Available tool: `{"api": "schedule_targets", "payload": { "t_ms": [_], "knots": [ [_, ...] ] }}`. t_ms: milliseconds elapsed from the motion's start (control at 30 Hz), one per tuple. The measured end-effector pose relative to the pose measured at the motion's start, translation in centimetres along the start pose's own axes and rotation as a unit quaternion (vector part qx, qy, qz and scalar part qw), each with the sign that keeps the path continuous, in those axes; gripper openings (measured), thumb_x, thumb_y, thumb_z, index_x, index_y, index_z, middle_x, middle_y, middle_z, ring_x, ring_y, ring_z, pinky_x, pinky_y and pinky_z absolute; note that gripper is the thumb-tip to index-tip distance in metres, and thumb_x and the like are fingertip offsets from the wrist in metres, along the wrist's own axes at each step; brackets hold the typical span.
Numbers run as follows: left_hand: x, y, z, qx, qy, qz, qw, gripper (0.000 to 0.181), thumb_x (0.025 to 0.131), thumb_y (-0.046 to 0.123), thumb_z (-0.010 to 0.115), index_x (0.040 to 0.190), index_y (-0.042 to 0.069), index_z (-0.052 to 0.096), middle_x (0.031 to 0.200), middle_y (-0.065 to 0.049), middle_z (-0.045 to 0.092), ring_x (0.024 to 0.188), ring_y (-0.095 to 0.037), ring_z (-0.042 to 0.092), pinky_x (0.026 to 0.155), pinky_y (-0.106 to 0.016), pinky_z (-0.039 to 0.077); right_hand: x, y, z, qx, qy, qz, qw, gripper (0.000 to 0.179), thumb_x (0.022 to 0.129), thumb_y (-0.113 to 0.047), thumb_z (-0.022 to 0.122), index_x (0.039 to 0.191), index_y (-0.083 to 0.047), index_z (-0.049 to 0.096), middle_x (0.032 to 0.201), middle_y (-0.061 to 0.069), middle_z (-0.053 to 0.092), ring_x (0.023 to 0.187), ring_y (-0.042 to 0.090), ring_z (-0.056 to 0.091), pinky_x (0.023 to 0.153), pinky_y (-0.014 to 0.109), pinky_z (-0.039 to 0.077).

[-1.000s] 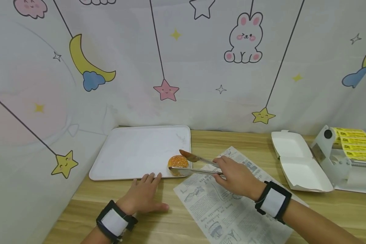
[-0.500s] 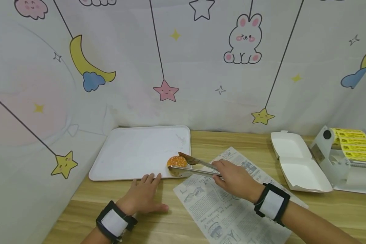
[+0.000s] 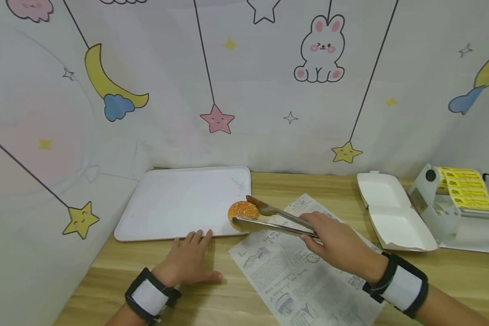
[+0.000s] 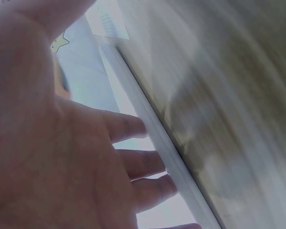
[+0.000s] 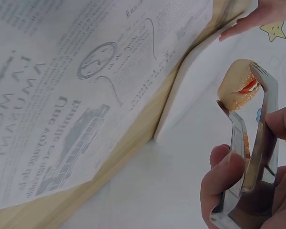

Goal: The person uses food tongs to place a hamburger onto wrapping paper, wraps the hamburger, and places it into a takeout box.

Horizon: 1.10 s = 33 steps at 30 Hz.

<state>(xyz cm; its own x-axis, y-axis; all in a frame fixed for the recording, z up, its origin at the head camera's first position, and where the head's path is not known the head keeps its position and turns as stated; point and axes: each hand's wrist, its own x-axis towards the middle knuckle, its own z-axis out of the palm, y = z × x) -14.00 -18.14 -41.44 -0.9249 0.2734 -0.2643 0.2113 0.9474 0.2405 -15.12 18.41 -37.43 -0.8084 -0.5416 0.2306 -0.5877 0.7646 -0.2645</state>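
Note:
My right hand (image 3: 340, 244) grips metal tongs (image 3: 283, 226). Their tips pinch a sesame-seed burger (image 3: 244, 211) over the right front corner of the white tray (image 3: 179, 194). In the right wrist view the burger (image 5: 237, 86) hangs between the tong tips above the tray's edge, a bit of red filling showing at its side. Thumb and fingers wrap the tong arms (image 5: 257, 162). My left hand (image 3: 189, 262) has straight, spread fingers at the tray's front rim; the left wrist view shows these fingertips (image 4: 155, 191) on that rim.
Printed wrapping paper (image 3: 293, 280) lies flat on the wooden table (image 3: 212, 303), right of the tray. Beyond it sits an opened white takeaway box (image 3: 399, 226). A label dispenser (image 3: 464, 199) with a yellow sticker roll stands far right. A patterned curtain (image 3: 269, 90) hangs behind.
The tongs and burger have risen slightly and shifted right, the right wrist moving right with them. My left hand keeps its place at the tray rim. The head view has shifted a little.

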Motion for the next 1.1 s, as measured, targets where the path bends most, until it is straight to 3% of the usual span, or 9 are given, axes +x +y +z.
{"api": "schedule_targets", "payload": {
  "t_ms": [300, 400, 600, 800, 967, 1100],
  "knots": [
    [0.0, 0.0, 0.2, -0.002, 0.0, 0.01, 1.0, 0.121, 0.077, 0.069, 0.083, 0.16, -0.005, 0.036, 0.159, -0.036, 0.039, 0.147, -0.057, 0.037, 0.113, -0.084, 0.024, -6.9, 2.5, -1.6, -0.015, 0.011, 0.057, 0.9982, 0.044, 0.096, -0.019, 0.079, 0.135, -0.008, 0.062, 0.118, 0.0, 0.07, 0.093, 0.005, 0.066, 0.071, 0.029, 0.058],
    [0.0, 0.0, 0.1, -0.003, -0.002, 0.01, 0.9999, 0.121, 0.077, 0.069, 0.083, 0.16, -0.005, 0.036, 0.16, -0.036, 0.038, 0.148, -0.057, 0.037, 0.113, -0.084, 0.024, -9.3, 3.8, -1.6, -0.029, 0.025, 0.07, 0.9968, 0.045, 0.095, -0.02, 0.08, 0.135, -0.01, 0.062, 0.12, -0.001, 0.07, 0.094, 0.005, 0.065, 0.072, 0.031, 0.058],
    [0.2, 0.0, 0.1, 0.001, -0.003, 0.01, 0.9999, 0.122, 0.077, 0.07, 0.082, 0.16, -0.006, 0.035, 0.16, -0.037, 0.037, 0.148, -0.057, 0.036, 0.113, -0.083, 0.024, -13.0, 5.9, -1.1, -0.063, 0.01, 0.111, 0.9917, 0.049, 0.091, -0.023, 0.085, 0.133, -0.01, 0.063, 0.119, -0.002, 0.069, 0.095, 0.006, 0.064, 0.073, 0.035, 0.059],
    [0.0, -0.3, 0.0, -0.001, 0.001, 0.011, 0.9999, 0.123, 0.077, 0.07, 0.083, 0.16, -0.007, 0.035, 0.159, -0.037, 0.038, 0.147, -0.058, 0.036, 0.112, -0.084, 0.024, -14.6, 6.3, -0.8, -0.083, -0.021, 0.148, 0.9852, 0.051, 0.089, -0.026, 0.086, 0.131, -0.013, 0.061, 0.114, -0.002, 0.067, 0.087, 0.002, 0.058, 0.068, 0.033, 0.057],
    [0.0, -0.3, 0.0, 0.003, 0.002, 0.016, 0.9999, 0.122, 0.077, 0.071, 0.082, 0.159, -0.007, 0.036, 0.158, -0.037, 0.039, 0.145, -0.058, 0.038, 0.112, -0.084, 0.026, -15.2, 6.5, -0.2, -0.084, -0.006, 0.139, 0.9867, 0.05, 0.087, -0.024, 0.088, 0.129, -0.011, 0.063, 0.11, -0.004, 0.066, 0.085, -0.002, 0.054, 0.065, 0.03, 0.054],
    [0.1, -0.1, 0.0, 0.005, 0.001, 0.02, 0.9998, 0.122, 0.077, 0.07, 0.082, 0.158, -0.008, 0.037, 0.158, -0.037, 0.04, 0.145, -0.058, 0.039, 0.111, -0.084, 0.027, -15.5, 6.6, 0.3, -0.086, -0.017, 0.153, 0.9843, 0.049, 0.088, -0.025, 0.087, 0.129, -0.01, 0.063, 0.112, -0.002, 0.068, 0.088, 0.002, 0.059, 0.067, 0.032, 0.055]
  ]
}}
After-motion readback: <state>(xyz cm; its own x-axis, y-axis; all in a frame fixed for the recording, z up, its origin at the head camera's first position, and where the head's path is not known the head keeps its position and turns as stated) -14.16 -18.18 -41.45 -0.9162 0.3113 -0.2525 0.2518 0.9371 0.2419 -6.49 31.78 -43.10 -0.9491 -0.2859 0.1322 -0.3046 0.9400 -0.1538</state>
